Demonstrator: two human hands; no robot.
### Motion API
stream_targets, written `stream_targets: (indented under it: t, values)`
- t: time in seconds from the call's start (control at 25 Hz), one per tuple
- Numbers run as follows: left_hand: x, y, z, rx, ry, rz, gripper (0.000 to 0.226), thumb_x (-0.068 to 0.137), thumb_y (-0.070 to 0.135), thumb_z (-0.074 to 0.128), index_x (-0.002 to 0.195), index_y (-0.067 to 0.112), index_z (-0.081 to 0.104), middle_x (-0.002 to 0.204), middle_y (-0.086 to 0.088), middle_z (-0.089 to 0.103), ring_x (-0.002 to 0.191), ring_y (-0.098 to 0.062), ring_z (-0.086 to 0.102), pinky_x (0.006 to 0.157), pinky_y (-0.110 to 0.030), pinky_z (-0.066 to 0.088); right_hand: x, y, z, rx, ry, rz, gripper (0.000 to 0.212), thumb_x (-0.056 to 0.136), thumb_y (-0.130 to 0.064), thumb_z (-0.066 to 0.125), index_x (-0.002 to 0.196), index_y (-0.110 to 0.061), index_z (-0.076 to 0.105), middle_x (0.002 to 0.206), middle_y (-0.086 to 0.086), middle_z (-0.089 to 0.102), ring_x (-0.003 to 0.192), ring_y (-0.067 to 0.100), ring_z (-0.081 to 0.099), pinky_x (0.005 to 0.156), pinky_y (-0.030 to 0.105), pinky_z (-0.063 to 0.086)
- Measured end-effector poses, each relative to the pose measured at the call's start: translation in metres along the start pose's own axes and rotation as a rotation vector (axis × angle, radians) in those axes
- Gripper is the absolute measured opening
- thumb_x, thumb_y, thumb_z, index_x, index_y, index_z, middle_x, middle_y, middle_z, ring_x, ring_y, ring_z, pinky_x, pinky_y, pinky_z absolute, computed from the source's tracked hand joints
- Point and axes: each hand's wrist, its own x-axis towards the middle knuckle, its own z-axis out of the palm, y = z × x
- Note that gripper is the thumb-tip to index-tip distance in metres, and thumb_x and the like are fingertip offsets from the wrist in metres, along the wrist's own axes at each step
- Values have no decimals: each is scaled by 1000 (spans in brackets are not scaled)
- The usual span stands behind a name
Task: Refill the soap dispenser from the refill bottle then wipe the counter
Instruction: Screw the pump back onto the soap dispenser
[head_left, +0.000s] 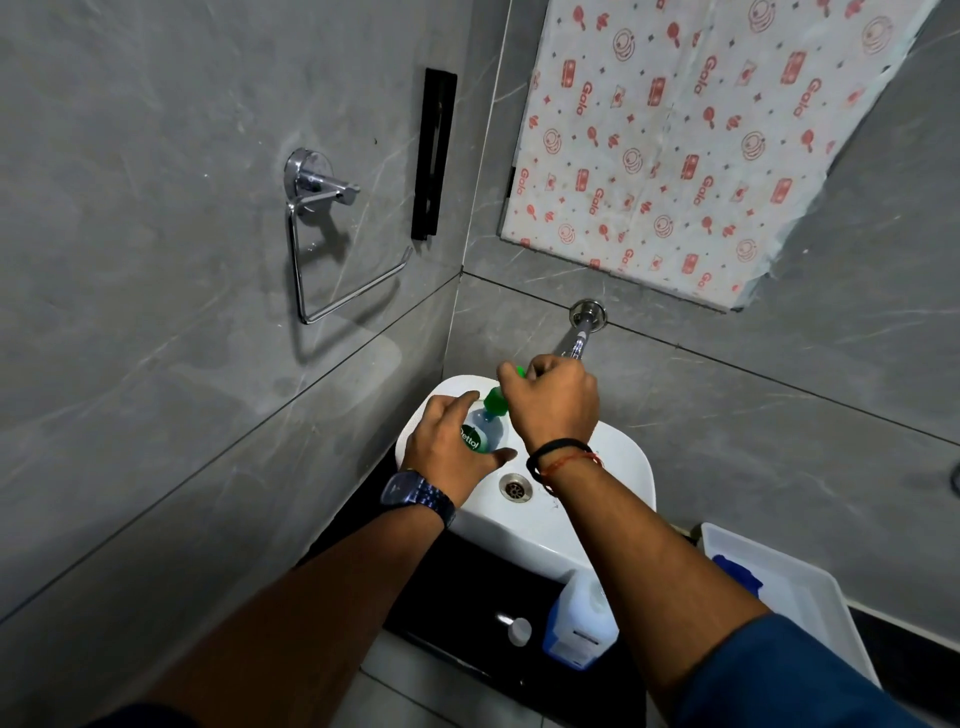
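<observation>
A clear soap dispenser (485, 434) with a green Dettol label stands on the back left rim of the white basin (519, 535). My left hand (447, 452) wraps around its body. My right hand (553, 402) is closed on its green pump top (496, 400), whose nozzle tip pokes out past my fingers. The pale blue refill bottle (576, 623) stands on the black counter (467, 597) in front of the basin, partly hidden by my right forearm. Its white cap (519, 631) lies on the counter beside it.
A chrome tap (579, 335) juts from the grey tiled wall just behind my right hand. A white tray (800, 597) holding something blue sits at the right. A chrome towel ring (332, 249) hangs on the left wall. The drain (516, 488) sits mid-basin.
</observation>
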Motion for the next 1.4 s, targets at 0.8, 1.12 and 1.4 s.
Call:
stream_targets:
  t: [0.8, 1.12, 1.4]
  values:
    - [2, -51, -5, -54, 96, -116, 74, 47, 37, 90, 112, 15, 62, 105, -8, 63, 93, -27, 61, 75, -26, 43, -19, 29, 36, 453, -356, -33, 51, 63, -58, 76, 104, -30, 63, 85, -6, 66, 80, 9, 61, 70, 22, 52]
    - [-39, -165, 12, -137, 52, -270, 69, 52, 20, 90, 113, 4, 61, 111, -16, 64, 104, -28, 58, 84, -29, 43, -121, 148, 111, 102, -583, -58, 41, 78, -41, 71, 110, -17, 63, 103, 2, 68, 95, 13, 62, 86, 28, 50]
    - [-60, -241, 44, -149, -28, -301, 74, 48, 20, 91, 112, 2, 58, 111, -18, 62, 105, -31, 57, 88, -35, 44, -183, 236, 159, -387, -921, -276, 79, 84, -61, 49, 148, -22, 24, 158, 12, 14, 145, 25, 10, 117, 35, 17]
